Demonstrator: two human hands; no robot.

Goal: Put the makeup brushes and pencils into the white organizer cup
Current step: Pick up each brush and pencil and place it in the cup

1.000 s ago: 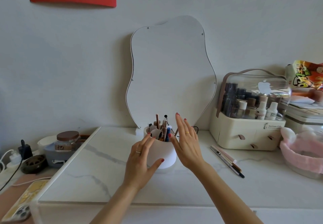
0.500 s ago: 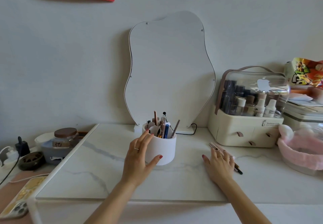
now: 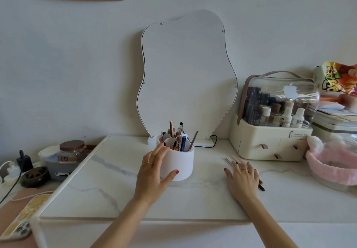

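The white organizer cup stands upright on the marble slab in front of the mirror, with several brushes and pencils sticking out of it. My left hand wraps its left side, thumb across the front and fingers up at the rim. To the right, a few loose pencils and slim brushes lie on the slab. My right hand rests flat over them with fingers apart, so their middles are hidden. A dark pencil tip pokes out past the hand.
A wavy white mirror leans on the wall behind the cup. A cream cosmetics box with a clear lid stands at right, beside a pink fluffy headband. A brown-lidded jar, chargers and a phone lie to the left.
My right hand left the cup's rim, dropped to the right and came down flat on the loose pencils. My left hand stayed on the cup.
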